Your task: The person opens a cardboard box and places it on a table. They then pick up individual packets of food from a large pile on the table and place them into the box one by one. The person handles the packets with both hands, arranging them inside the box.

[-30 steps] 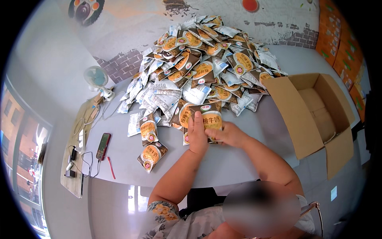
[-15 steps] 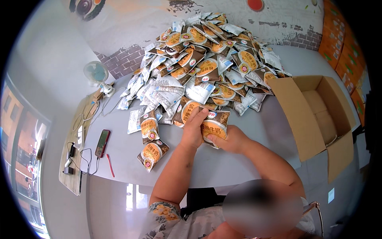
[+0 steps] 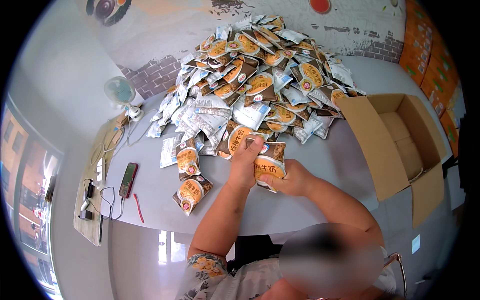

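Observation:
A brown, orange and white milk pouch is held between my two hands, above the near side of the table. My left hand is closed on its left edge, the thumb lying over the upper left corner. Around the lower right side, my right hand grips the same pouch with its thumb across the front. Just beyond the hands rises a large heap of similar pouches, some showing their white backs. Left of my left forearm lie two loose pouches, an upper one and a lower one.
An open cardboard box stands on the right with its flaps out. On the left are a phone on a cable, a red pen-like stick and a small fan. Orange cartons are stacked at the far right.
The pouch has shifted slightly left and tilted a little in my hands. My right hand has moved slightly, and both hands keep their hold. The heap looks unchanged.

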Motion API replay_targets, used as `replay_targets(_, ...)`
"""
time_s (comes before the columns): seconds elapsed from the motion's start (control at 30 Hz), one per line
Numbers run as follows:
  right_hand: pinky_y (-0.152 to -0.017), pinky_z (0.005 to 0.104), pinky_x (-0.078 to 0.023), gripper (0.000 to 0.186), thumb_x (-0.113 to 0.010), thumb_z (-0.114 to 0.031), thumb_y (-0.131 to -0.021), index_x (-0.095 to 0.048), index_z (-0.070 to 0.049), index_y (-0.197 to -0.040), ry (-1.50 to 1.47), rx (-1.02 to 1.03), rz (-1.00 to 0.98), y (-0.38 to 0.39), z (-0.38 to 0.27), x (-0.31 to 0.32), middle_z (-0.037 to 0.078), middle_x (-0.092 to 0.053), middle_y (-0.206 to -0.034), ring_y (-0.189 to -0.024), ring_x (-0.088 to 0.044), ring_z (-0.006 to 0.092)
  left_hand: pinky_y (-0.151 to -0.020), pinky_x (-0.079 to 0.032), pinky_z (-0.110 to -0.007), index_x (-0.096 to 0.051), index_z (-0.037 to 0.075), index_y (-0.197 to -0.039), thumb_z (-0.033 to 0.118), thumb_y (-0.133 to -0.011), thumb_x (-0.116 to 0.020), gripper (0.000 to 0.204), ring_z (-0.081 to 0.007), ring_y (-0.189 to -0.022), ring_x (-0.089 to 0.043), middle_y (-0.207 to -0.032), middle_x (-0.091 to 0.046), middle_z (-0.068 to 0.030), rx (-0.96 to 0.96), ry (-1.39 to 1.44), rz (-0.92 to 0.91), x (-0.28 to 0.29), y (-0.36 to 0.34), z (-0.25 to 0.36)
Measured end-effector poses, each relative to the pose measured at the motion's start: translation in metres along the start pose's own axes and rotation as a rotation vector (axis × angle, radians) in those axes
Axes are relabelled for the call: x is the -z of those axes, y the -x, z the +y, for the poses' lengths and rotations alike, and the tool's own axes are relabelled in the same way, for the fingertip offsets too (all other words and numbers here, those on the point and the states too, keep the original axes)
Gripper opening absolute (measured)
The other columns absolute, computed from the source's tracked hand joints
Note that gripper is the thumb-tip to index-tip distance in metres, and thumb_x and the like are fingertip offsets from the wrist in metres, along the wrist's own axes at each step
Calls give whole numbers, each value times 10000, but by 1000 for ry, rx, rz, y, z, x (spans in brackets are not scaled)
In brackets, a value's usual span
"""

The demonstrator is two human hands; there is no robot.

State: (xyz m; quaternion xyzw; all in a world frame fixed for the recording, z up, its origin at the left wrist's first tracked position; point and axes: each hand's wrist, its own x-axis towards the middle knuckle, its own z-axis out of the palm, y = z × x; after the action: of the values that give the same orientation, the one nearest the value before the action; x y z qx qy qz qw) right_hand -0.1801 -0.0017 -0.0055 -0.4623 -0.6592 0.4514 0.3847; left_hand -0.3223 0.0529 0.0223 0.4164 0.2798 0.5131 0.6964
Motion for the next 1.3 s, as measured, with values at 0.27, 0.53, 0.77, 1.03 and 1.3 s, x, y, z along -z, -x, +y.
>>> replay_targets(0.27,-695,372,-519,398,-641,-437,-868,-679,-44,-908,154,-1,-106,7,-28,6,98,-678,-746,-708,-660,256,-701,-526,-307,-584,15,-992,379,-990,-518,370,-150,-790,-606,-869,-604,-61,116,109,88,9,-6,1)
replay_targets(0.53,-673,434,-508,443,-605,-463,-843,-678,-26,-844,505,64,92,-10,7,8,184,-659,-741,-699,-638,356,-988,-371,-383,-593,-21,-1095,380,-1023,-387,456,-280,-1094,-535,-1146,-604,-161,-1032,-1027,183,22,-9,1)
replay_targets(0.77,-662,429,-513,419,-624,-433,-812,-669,-21,-746,643,263,29,-4,-2,10,167,-658,-708,-690,-645,354,-836,-445,-408,-606,14,-999,404,-887,-625,406,-299,-939,-575,-1007,-621,-142,-887,-1097,-251,14,-1,2)
replay_targets(1.03,-675,413,-513,426,-759,-424,-703,-684,-17,-807,394,8,120,0,-29,15,166,-663,-713,-697,-651,343,-615,-455,-358,-598,1,-795,375,-848,-706,392,-186,-660,-558,-712,-619,-105,-331,-884,162,4,0,-2)
replay_targets(1.3,-582,263,-418,338,-754,-306,-814,-566,-25,-805,19,-20,380,-15,17,24,9,-551,-714,-661,-469,83,-669,-453,-302,-604,19,-976,472,-919,-605,456,-130,-756,-524,-848,-582,-56,-88,-414,316,3,-12,-22)
